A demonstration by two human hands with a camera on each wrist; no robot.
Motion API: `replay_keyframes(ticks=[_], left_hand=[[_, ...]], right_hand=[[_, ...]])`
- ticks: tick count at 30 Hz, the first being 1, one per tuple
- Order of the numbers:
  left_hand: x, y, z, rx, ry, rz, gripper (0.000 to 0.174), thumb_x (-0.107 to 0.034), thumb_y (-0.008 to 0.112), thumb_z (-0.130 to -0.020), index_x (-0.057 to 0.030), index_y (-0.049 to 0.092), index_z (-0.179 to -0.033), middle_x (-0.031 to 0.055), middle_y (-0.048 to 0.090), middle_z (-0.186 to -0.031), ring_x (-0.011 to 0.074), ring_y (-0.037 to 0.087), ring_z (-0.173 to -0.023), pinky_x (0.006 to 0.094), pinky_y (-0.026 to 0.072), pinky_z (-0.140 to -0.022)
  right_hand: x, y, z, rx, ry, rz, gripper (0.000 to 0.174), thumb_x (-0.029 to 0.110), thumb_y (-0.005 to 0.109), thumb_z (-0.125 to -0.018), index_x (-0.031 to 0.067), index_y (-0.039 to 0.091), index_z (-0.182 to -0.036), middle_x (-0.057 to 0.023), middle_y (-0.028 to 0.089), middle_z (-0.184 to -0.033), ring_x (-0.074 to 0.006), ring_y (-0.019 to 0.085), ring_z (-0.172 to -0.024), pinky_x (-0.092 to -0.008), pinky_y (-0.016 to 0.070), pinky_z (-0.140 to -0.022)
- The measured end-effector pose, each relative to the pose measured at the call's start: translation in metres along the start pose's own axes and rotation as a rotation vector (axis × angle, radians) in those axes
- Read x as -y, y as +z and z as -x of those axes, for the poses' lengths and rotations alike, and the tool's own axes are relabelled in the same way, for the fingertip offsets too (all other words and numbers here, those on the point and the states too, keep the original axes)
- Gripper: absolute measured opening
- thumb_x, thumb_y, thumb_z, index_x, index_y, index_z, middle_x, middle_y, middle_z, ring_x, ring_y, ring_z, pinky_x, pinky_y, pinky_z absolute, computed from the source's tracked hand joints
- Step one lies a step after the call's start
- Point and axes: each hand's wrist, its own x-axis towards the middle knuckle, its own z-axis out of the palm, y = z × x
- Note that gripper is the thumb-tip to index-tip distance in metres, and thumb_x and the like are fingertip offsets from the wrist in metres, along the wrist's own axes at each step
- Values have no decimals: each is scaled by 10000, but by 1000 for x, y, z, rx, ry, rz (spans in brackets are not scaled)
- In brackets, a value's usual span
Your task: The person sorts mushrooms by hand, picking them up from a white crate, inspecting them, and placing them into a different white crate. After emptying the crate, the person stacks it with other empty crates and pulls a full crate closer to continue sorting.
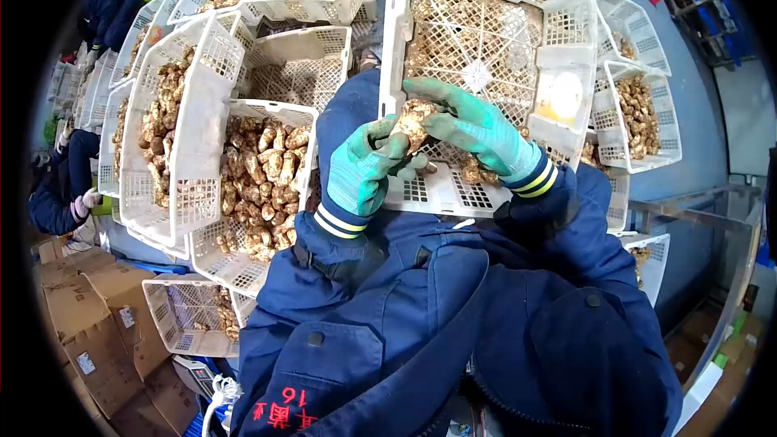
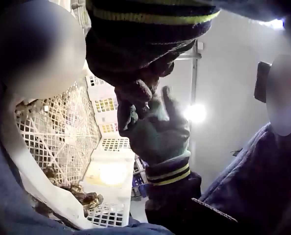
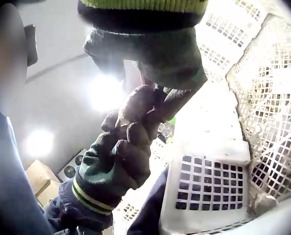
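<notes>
Both hands wear green-coated gloves and meet at one knobbly brown-and-cream piece (image 1: pixel 414 123), held above the near edge of a white crate (image 1: pixel 453 194). The left hand (image 1: pixel 363 163) grips its left side with bent fingers. From the right, the right hand (image 1: pixel 477 125) pinches it between thumb and fingers. In the right wrist view the piece (image 3: pixel 135 104) shows between the left hand (image 3: pixel 118 156) and the right hand (image 3: pixel 170 58). The left wrist view is dark where the hands meet, and the piece cannot be made out there. A few similar pieces (image 1: pixel 479 171) lie in the crate below.
White crates with many similar pieces (image 1: pixel 263 170) stand at the left, and more pieces (image 1: pixel 638 113) fill a crate at the right. Cardboard boxes (image 1: pixel 105 316) are at lower left. Another person (image 1: pixel 69 178) sits at the far left. A metal frame (image 1: pixel 696 222) stands at the right.
</notes>
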Motion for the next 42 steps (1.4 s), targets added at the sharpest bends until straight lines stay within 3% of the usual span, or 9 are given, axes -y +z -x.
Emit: replay_keyframes(ticks=[5,9,14,21,23,29,31,34,42], left_hand=[[23,-11,-3,81,-180,297,281,-150,542,-976,33,593,-1183,56,638,-964,119,665,-778,206,532,-635],[34,-22,-4,160,492,-583,317,-156,477,-1004,28,571,-1244,132,637,-1132,162,680,-818,211,536,-645],[35,-40,-16,513,-391,801,489,-380,371,-1049,16,501,-1305,155,663,-1044,227,687,-781,298,566,-622],[25,-11,-11,412,-24,-62,352,-143,443,-1015,54,453,-1307,135,609,-1151,302,651,-1011,352,575,-787],[16,-10,-5,259,-247,476,340,-36,398,-979,57,464,-1299,109,613,-1086,228,637,-923,281,540,-750],[-3,-88,16,-7,212,1015,791,-596,493,-933,60,423,-1369,236,555,-1298,347,635,-1065,373,580,-846],[6,-76,25,-111,134,863,842,-637,458,-928,73,412,-1377,237,548,-1324,334,647,-1038,387,577,-848],[14,-68,20,-112,26,750,799,-623,436,-947,59,440,-1364,245,604,-1235,325,669,-984,371,584,-795],[17,-60,7,-59,20,629,698,-527,436,-991,70,446,-1354,228,629,-1189,284,672,-989,344,565,-826]], right_hand=[[-13,1,-2,-35,138,-213,392,261,603,-948,0,601,-1240,-68,621,-1198,-127,560,-1121,-258,435,-967],[-29,-12,-1,-45,179,-111,364,240,591,-954,4,612,-1230,-58,635,-1163,-119,576,-1062,-255,451,-936],[-13,-19,3,-34,111,-170,379,215,622,-940,8,603,-1256,-57,644,-1179,-118,576,-1056,-262,445,-946],[-8,-15,-7,82,-7,217,394,233,598,-969,30,572,-1306,-61,622,-1229,-149,558,-1142,-282,421,-1010],[-23,-17,-13,35,12,-158,475,313,617,-953,37,544,-1332,-67,588,-1290,-147,555,-1155,-282,434,-981],[-62,-36,-39,413,578,1007,476,309,473,-916,87,539,-1333,-145,691,-1035,-310,681,-828,-415,529,-811],[-94,-17,-43,349,197,1089,487,360,494,-885,79,584,-1273,-214,671,-1079,-349,644,-997,-448,488,-881],[-102,1,-78,708,703,1065,434,396,553,-857,60,623,-1123,-185,690,-916,-357,660,-834,-454,499,-753],[-133,14,-64,579,497,1073,440,359,606,-861,37,609,-1160,-189,697,-949,-359,670,-850,-433,519,-711]])
